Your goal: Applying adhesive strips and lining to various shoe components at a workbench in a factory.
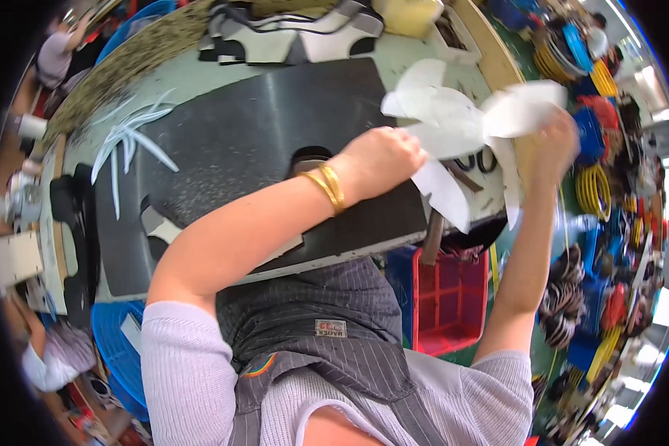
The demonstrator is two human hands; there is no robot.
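Over the right part of the workbench, my left hand [383,162] is closed, its fingers pinching thin white leaf-shaped sheets [446,128] that fan out in several lobes. My right hand [556,145] is raised farther right, slightly blurred, with its fingers closed at the edge of another white lobe [524,110]. The white material spans the space between both hands, and a narrow white strip [507,182] hangs down from it. Below my left wrist, a dark round-edged thing [310,154] lies on the dark board [245,111], partly hidden by my arm.
Thin pale strips [130,137] lie at the board's left. Black and white cut pieces [297,41] are stacked at the far edge. Black loop handles [485,159] sit under the white sheets. A red crate [450,301] stands below the bench's front edge. Another person [56,357] is at left.
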